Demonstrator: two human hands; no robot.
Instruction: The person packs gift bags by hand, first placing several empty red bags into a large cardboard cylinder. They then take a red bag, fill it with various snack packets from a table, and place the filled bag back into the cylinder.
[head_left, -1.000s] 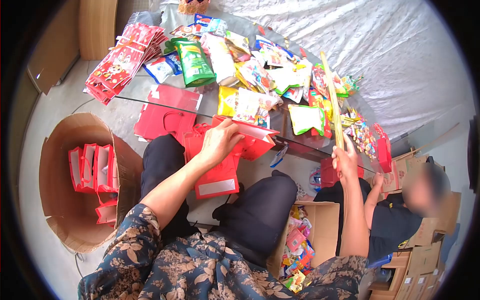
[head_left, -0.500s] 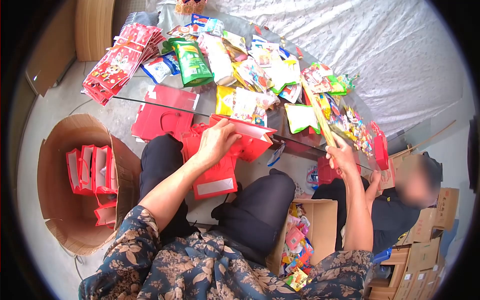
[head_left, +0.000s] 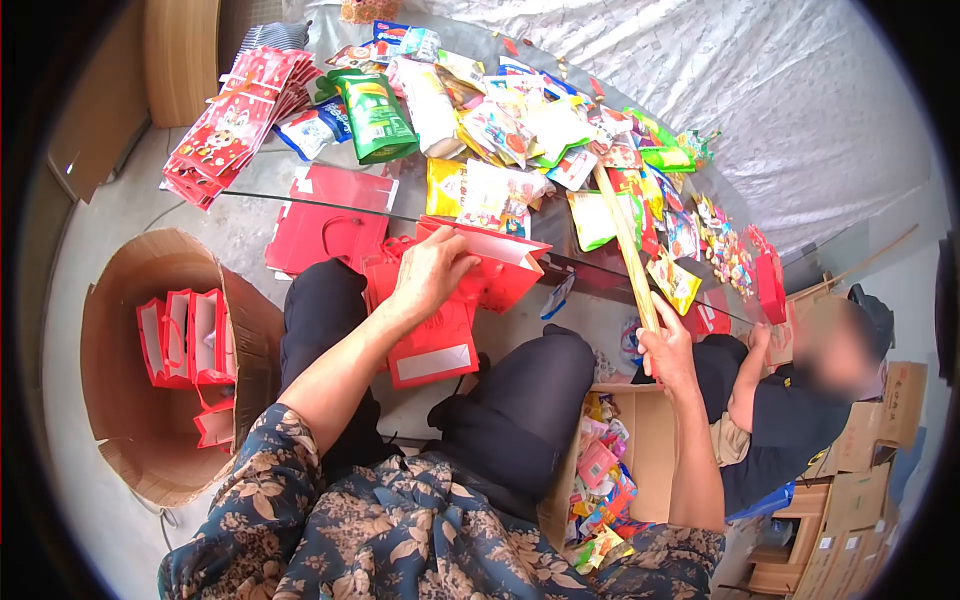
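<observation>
My left hand (head_left: 437,268) grips the rim of a red paper gift bag (head_left: 510,275), which leans over my knees with its opening toward the table. My right hand (head_left: 668,348) is closed round the near end of a long wooden stick (head_left: 624,238). The stick's far end reaches among the snack packets on the glass table. Just beyond that hand, a yellow snack packet (head_left: 675,283) lies at the table's edge. More red bags (head_left: 432,350) hang below my left hand, one with a white panel.
A big round cardboard container (head_left: 150,440) at left holds several red bags. An open carton (head_left: 645,440) of small snacks stands by my right thigh. Patterned red bags (head_left: 235,125) lie stacked at the table's far left. A co-worker (head_left: 800,430) sits at right.
My right hand has drawn back toward me and slightly left with the stick. The yellow packet beyond it now shows near the table's edge. My left hand stays on the red bag.
</observation>
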